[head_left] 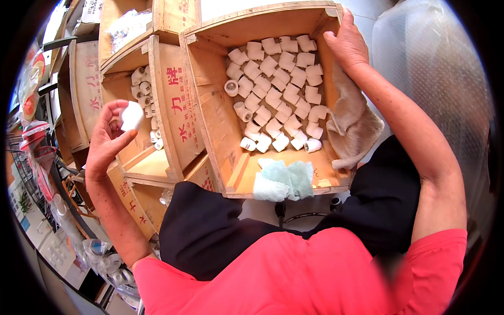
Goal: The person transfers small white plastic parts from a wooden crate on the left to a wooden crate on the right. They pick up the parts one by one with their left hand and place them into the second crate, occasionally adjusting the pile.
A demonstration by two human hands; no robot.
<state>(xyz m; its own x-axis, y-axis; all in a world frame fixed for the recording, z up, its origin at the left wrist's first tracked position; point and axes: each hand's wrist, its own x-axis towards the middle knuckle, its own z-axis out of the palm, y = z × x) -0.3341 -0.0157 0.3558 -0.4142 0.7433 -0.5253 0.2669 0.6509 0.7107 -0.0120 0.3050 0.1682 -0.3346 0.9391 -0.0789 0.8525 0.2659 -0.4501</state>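
My left hand (110, 136) holds a white plastic fitting (132, 115) between thumb and fingers, raised beside the wooden crates on the left. My right hand (346, 44) grips the upper right edge of a large wooden crate (205, 105) in front of me. Several white elbow fittings (273, 97) lie in rows on that crate's bottom, most on their sides, a few with openings showing. A beige cloth (353, 121) drapes inside and over the crate's right wall. Pale green pads (283, 178) rest at its near edge.
More wooden crates (173, 105) stand at the left, one holding white fittings (143, 84), another a plastic bag of small items (127, 29). Hanging packages and bagged pipe parts (107, 265) line the far left. A bubble-wrapped bundle (420, 63) stands at the right. My legs (383, 194) are below the crate.
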